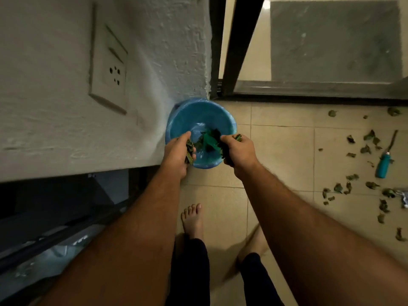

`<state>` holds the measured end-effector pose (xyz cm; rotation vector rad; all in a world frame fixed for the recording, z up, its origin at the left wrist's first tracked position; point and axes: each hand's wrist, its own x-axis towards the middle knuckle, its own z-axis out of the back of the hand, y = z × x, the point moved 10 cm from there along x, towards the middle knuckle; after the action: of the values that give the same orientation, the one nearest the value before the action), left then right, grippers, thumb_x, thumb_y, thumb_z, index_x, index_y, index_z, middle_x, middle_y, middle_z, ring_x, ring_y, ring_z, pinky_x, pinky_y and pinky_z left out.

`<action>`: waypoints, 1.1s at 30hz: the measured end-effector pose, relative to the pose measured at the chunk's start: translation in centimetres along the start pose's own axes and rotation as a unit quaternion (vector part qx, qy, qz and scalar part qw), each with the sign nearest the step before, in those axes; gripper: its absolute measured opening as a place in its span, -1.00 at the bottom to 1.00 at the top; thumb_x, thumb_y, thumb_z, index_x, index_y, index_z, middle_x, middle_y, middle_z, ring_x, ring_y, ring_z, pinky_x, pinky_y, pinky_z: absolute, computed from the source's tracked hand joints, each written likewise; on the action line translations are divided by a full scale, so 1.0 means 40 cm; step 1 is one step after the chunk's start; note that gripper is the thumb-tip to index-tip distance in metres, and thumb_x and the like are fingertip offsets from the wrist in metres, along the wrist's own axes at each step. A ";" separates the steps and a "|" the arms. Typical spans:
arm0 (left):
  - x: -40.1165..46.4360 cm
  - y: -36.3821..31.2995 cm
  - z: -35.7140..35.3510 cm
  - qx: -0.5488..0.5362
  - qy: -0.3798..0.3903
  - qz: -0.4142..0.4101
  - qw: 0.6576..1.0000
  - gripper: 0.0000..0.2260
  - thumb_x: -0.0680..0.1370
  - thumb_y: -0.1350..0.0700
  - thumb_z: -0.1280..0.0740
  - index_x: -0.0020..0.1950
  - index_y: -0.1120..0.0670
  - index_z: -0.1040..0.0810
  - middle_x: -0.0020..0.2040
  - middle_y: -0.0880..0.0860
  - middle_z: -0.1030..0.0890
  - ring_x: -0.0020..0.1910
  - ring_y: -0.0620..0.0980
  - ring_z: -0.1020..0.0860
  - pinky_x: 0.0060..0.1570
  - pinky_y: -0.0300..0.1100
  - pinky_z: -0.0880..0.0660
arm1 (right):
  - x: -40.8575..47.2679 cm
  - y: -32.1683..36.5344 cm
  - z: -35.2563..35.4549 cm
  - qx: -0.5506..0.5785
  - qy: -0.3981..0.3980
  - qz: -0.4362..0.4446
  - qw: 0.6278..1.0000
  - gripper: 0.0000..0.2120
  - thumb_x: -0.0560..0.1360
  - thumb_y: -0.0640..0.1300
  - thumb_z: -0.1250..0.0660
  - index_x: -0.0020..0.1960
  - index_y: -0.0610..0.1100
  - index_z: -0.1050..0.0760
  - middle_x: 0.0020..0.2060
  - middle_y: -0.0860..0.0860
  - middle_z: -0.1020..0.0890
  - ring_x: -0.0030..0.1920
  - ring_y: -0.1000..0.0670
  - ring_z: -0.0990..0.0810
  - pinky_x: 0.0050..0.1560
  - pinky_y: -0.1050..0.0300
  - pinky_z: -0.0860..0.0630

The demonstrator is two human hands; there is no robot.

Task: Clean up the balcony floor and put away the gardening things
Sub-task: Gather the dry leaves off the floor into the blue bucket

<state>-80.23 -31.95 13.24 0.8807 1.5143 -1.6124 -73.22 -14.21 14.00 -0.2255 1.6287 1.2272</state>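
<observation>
1. Two bare hands are held over a blue bin (199,111) lined with a blue bag, which stands on the tiled floor (280,155) in the corner where the white textured wall (154,51) meets the dark door frame (234,47).
2. The left hand (176,154) is seen at the bin's left rim, its fingers curled round a clump of dry leaves (189,150).
3. The right hand (238,151) is seen at the bin's right rim, its fingers clamped on a second bunch of leaves (237,137), part of which sticks out above the knuckles.
4. Green leaves (208,140) are visible inside the bin, between the two hands.
5. Many scattered dry leaves (367,149) are spread over the floor near its right edge, well apart from the bin.
6. A tool with a teal handle (383,165) is lying among those leaves, its dark shaft pointing towards the door track.
7. A silvery object (403,196) is cut off by the right edge; what it is cannot be told.
8. A wall socket plate (109,69) is set into the wall to the left of the bin.
9. Bare feet (192,219) are planted on the tiles below the bin.
</observation>
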 end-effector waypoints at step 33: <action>-0.205 0.024 -0.145 0.169 0.088 -0.058 0.980 -0.77 0.64 -0.12 -0.23 0.24 -0.08 -0.42 0.23 -0.02 -0.48 0.14 -0.09 -0.51 -0.02 -0.07 -0.55 | -0.132 0.012 0.335 -0.040 -0.098 0.042 0.993 -0.86 0.58 -0.05 -0.31 -0.01 -0.12 -0.50 -0.14 -0.01 -0.55 -0.06 -0.02 -0.56 -0.12 -0.05 -0.61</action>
<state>-75.44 -25.70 19.55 1.1645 1.4557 -1.9588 -63.04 -5.49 19.34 -0.0850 1.4323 1.3369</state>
